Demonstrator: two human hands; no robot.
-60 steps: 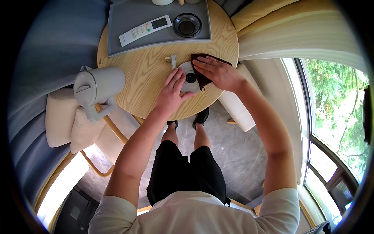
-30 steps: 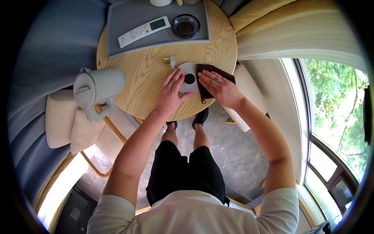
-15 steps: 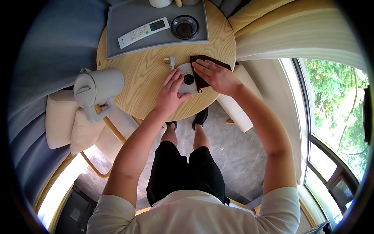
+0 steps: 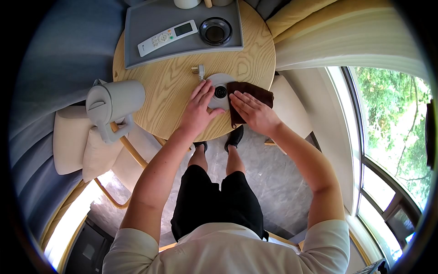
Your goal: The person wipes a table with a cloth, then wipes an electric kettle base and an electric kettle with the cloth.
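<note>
A round pale grey kettle base (image 4: 219, 103) with a black centre connector lies on the wooden table. My left hand (image 4: 199, 104) holds the base at its left side, fingers along the rim and thumb at the near edge. To the right is a dark brown cloth (image 4: 261, 94), its left edge touching or overlapping the base. My right hand (image 4: 253, 110) presses on that cloth with fingers stretched and close together, holding it against the tabletop. A white plug (image 4: 199, 70) with metal prongs sits just beyond the base.
A grey electric kettle (image 4: 119, 101) stands at the table's left edge. The grey tray (image 4: 182, 11) at the back carries a white remote (image 4: 167, 38) and a dark glass ashtray (image 4: 215, 31). A cushioned chair (image 4: 102, 153) is at the left, a window (image 4: 392, 132) at the right.
My right hand has slid toward me with the brown cloth, which now lies turned and further down beside the base. My left hand and the base have stayed almost in place.
</note>
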